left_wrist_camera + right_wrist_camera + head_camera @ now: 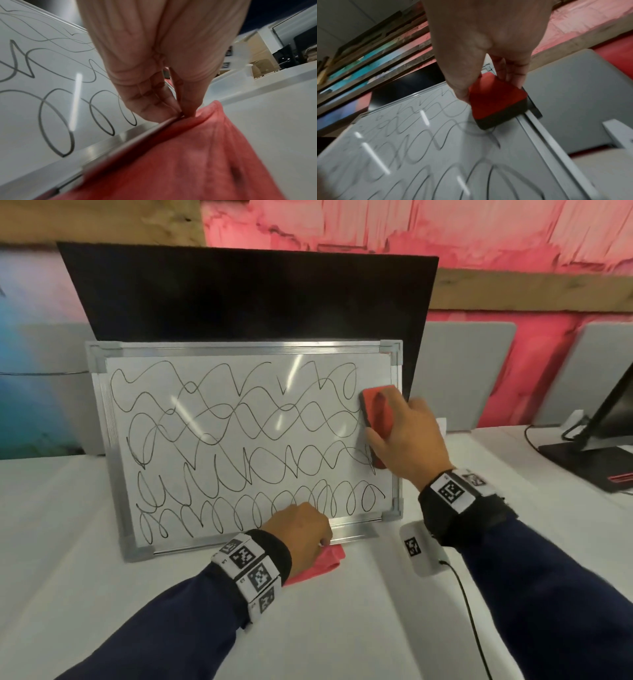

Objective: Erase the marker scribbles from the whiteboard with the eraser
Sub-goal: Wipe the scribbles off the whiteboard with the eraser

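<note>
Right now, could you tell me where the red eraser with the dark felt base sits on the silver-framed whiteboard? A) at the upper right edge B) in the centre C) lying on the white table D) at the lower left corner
A: the right hand presses the red eraser with the dark felt base against the silver-framed whiteboard by its upper right frame, scribbles beside it.

My arms wear dark navy sleeves (164, 621). Each wrist carries a black strap under a white band (251, 571) printed with square black-and-white coded markers; the right band (454, 491) shows the same pattern. Both hands are bare.
</note>
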The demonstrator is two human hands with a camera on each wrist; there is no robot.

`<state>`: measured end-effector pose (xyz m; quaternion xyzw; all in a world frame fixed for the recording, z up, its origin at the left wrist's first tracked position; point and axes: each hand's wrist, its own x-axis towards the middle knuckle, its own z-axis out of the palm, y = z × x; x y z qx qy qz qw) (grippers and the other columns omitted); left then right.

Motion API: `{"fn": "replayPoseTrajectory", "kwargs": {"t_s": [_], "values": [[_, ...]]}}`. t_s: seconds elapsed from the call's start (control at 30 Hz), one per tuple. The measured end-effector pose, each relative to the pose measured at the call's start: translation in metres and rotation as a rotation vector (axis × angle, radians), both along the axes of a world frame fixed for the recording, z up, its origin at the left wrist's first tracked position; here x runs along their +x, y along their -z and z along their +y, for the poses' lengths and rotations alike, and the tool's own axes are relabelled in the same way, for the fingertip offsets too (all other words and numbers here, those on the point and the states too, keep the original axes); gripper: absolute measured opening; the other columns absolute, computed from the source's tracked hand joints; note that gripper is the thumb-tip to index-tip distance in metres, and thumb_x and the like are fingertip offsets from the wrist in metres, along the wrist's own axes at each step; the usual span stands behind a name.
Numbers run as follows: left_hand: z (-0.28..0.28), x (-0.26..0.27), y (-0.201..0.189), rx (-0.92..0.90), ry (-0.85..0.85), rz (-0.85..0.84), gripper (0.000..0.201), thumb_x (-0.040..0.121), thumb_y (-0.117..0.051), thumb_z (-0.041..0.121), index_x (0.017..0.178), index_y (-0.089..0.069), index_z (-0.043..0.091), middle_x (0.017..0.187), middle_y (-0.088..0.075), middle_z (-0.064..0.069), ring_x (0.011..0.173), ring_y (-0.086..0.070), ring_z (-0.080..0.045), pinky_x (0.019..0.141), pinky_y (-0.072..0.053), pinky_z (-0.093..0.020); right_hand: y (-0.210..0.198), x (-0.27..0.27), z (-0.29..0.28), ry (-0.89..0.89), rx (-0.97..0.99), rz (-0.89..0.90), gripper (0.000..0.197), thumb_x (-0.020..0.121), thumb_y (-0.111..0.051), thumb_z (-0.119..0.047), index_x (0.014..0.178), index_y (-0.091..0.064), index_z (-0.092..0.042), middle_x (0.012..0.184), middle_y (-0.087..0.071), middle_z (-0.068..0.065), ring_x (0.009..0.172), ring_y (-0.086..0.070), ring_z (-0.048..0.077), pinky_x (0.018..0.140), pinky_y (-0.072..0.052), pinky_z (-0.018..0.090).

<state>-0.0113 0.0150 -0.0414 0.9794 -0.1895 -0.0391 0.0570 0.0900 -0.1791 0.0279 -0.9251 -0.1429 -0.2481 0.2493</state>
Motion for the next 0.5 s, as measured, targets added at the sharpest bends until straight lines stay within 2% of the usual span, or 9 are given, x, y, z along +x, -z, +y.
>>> {"fn": "replayPoseTrajectory", "kwargs": {"t_s": [0.17, 0.3, 0.4, 0.5], "values": [[-0.001, 0.001, -0.003, -0.023, -0.016, 0.025, 0.021, 0.090, -0.063, 0.026, 0.107, -0.074, 0.021, 0.107, -0.070, 0.000, 0.092, -0.065, -0.019, 0.088, -0.055, -0.037, 0.034, -0.024, -0.006, 0.042, -0.066, 0.140, 0.061, 0.084, -0.066, -0.050, 0.134, -0.034, -0.035, 0.109, -0.053, 0.011, 0.091, -0.059, 0.035, 0.077, -0.057, 0.048], [-0.001, 0.002, -0.006, -0.010, 0.007, 0.041, 0.021, 0.089, -0.065, 0.022, 0.107, -0.075, 0.021, 0.105, -0.071, 0.000, 0.090, -0.065, -0.018, 0.088, -0.055, -0.035, 0.015, -0.013, -0.005, 0.013, -0.039, 0.112, 0.061, 0.086, -0.069, -0.046, 0.135, -0.034, -0.034, 0.106, -0.050, 0.008, 0.088, -0.057, 0.031, 0.073, -0.055, 0.042], [0.003, 0.005, -0.006, -0.023, 0.013, 0.056, 0.021, 0.088, -0.064, 0.024, 0.106, -0.076, 0.023, 0.106, -0.071, 0.001, 0.091, -0.066, -0.017, 0.088, -0.055, -0.035, -0.012, 0.001, -0.001, -0.026, -0.005, 0.052, 0.062, 0.086, -0.072, -0.042, 0.135, -0.035, -0.033, 0.106, -0.051, 0.007, 0.087, -0.057, 0.029, 0.073, -0.057, 0.043], [0.007, 0.007, -0.004, -0.083, 0.003, 0.060, 0.021, 0.087, -0.066, 0.024, 0.105, -0.076, 0.025, 0.105, -0.071, 0.005, 0.091, -0.065, -0.013, 0.089, -0.053, -0.030, -0.002, -0.006, 0.001, -0.030, -0.048, 0.112, 0.061, 0.084, -0.073, -0.041, 0.130, -0.034, -0.033, 0.104, -0.055, 0.010, 0.085, -0.058, 0.031, 0.072, -0.058, 0.045]]}}
